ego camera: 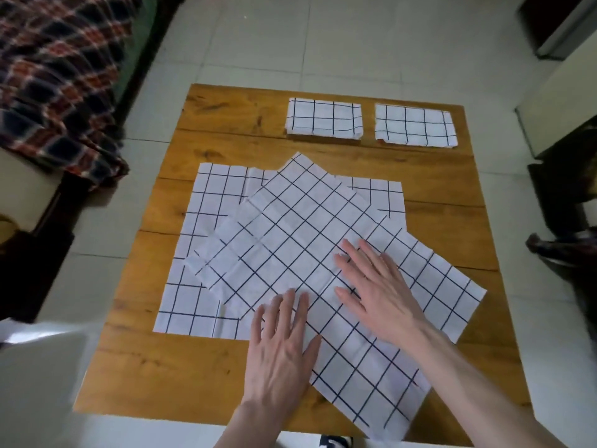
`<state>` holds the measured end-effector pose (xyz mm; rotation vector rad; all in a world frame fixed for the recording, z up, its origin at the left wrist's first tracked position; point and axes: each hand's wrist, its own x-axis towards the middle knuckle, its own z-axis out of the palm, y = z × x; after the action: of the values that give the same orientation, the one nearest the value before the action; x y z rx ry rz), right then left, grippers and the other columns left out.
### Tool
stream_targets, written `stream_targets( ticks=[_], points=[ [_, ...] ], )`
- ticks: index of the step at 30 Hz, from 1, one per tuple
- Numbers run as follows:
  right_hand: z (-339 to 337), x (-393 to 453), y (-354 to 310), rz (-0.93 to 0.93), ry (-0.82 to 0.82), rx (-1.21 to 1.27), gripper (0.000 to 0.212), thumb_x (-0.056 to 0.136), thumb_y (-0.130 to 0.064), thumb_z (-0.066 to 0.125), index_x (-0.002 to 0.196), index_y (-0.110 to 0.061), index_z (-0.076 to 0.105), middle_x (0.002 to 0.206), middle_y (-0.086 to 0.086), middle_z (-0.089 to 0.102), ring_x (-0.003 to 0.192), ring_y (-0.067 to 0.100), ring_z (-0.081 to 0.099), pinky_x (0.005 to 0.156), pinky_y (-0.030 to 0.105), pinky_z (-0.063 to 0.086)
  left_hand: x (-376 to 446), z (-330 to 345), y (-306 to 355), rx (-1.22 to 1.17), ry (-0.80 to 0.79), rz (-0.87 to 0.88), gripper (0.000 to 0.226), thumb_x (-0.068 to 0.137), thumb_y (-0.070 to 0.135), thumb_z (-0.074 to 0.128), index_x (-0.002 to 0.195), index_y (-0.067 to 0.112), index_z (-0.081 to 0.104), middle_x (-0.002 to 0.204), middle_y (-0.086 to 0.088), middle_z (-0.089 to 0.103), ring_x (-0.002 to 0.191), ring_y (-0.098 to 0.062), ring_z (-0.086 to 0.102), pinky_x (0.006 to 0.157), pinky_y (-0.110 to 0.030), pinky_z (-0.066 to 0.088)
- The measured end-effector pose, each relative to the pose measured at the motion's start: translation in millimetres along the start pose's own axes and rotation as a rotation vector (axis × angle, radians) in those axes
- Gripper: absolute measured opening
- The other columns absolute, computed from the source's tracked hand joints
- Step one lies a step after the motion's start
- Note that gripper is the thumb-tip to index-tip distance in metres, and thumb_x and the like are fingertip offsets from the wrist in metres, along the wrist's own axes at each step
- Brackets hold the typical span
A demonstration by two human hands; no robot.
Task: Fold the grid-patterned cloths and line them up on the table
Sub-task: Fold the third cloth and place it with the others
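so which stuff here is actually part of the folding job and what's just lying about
Part of the job: top cloth under left hand and right hand; flat cloth beneath; two folded cloths; table.
Lying about: plaid blanket; shoe.

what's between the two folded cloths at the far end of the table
Only a bare strip of wooden table shows between the left folded cloth and the right folded cloth in the head view; they lie apart.
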<state>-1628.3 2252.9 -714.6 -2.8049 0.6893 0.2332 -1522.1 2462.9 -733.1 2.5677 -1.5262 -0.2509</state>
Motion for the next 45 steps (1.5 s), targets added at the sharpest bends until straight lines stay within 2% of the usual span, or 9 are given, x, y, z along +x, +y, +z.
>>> stream_targets(
  ticks=[7,10,14,21,25,30,36,41,45],
  points=[
    [2.1,-16.1,10.2,0.036,0.003,-0.03,0.068,0.107,-0.059,0.015,0.163,-0.026,0.033,0.175,-0.007,0.007,0.162,0.018,-0.003,0.13,0.052,0.014,2.2,-7.0,0.0,0.028,-0.045,-0.042,0.065,0.105,0.053,0.033,0.16,0.018,0.037,0.165,-0.011,0.039,0.154,-0.031,0.034,0.122,-0.056,0.022],
    [4.5,-24.5,11.1,0.052,-0.011,-0.019,0.068,0.106,-0.061,0.012,0.165,-0.029,0.026,0.175,-0.01,0.007,0.162,0.017,0.0,0.13,0.051,0.015,2.9,-8.1,-2.3,0.046,-0.05,-0.05,0.067,0.106,0.055,0.027,0.162,0.018,0.034,0.169,-0.011,0.03,0.158,-0.03,0.025,0.123,-0.057,0.019],
    [10.4,-38.0,7.3,0.077,-0.051,-0.006,0.068,0.105,-0.062,0.009,0.167,-0.033,0.011,0.174,-0.011,-0.001,0.162,0.016,0.0,0.131,0.045,0.003,6.5,-6.5,-9.2,0.078,-0.072,-0.065,0.071,0.106,0.059,0.023,0.165,0.021,0.024,0.172,-0.012,0.02,0.16,-0.031,0.016,0.126,-0.059,0.018],
    [22.0,-60.6,-4.6,0.142,0.069,-0.048,0.066,0.108,-0.057,0.023,0.163,-0.022,0.034,0.168,0.004,0.035,0.153,0.026,0.036,0.122,0.048,0.035,24.5,-12.1,-8.7,0.13,-0.072,-0.06,0.076,0.104,0.065,0.024,0.163,0.018,0.03,0.161,-0.017,0.042,0.153,-0.037,0.033,0.124,-0.062,0.021],
    [27.7,-60.6,-3.6,0.133,0.135,0.017,0.062,0.109,-0.053,0.025,0.159,-0.02,0.039,0.17,0.004,0.029,0.158,0.023,0.024,0.125,0.049,0.029,36.1,-15.0,-13.0,0.149,-0.105,0.009,0.076,0.105,0.063,0.018,0.166,0.019,0.021,0.169,-0.014,0.03,0.158,-0.032,0.022,0.127,-0.057,0.018],
    [28.9,-45.1,15.6,0.161,0.173,0.072,0.063,0.11,-0.049,0.022,0.166,-0.02,0.024,0.174,-0.003,0.015,0.162,0.017,0.008,0.129,0.048,0.021,40.3,-11.2,-22.5,0.13,-0.054,0.072,0.069,0.106,0.054,0.029,0.164,0.016,0.027,0.169,-0.013,0.03,0.157,-0.032,0.025,0.125,-0.056,0.027],
    [36.8,-42.7,25.9,0.177,0.198,0.024,0.062,0.108,-0.048,0.031,0.164,-0.02,0.031,0.173,-0.001,0.021,0.16,0.022,0.02,0.126,0.048,0.028,42.4,-4.5,-33.3,0.086,-0.017,0.13,0.066,0.109,0.048,0.033,0.164,0.013,0.026,0.173,-0.013,0.018,0.161,-0.03,0.011,0.128,-0.054,0.02],
    [30.7,-40.5,26.5,0.144,0.26,0.009,0.058,0.106,-0.047,0.039,0.156,-0.019,0.046,0.165,0.004,0.039,0.152,0.025,0.034,0.12,0.04,0.024,44.5,-3.9,-42.6,0.021,0.022,0.154,0.055,0.111,0.04,0.035,0.161,0.016,0.036,0.17,-0.011,0.027,0.16,-0.029,0.019,0.127,-0.052,0.022],
    [26.6,-37.3,32.8,0.098,0.318,0.024,0.045,0.107,-0.036,0.05,0.147,-0.019,0.058,0.158,0.007,0.049,0.146,0.026,0.042,0.119,0.047,0.033,45.7,-2.7,-48.9,-0.079,0.141,0.188,0.045,0.109,0.031,0.048,0.151,0.015,0.053,0.162,-0.012,0.043,0.151,-0.032,0.039,0.118,-0.054,0.034]
  ],
)
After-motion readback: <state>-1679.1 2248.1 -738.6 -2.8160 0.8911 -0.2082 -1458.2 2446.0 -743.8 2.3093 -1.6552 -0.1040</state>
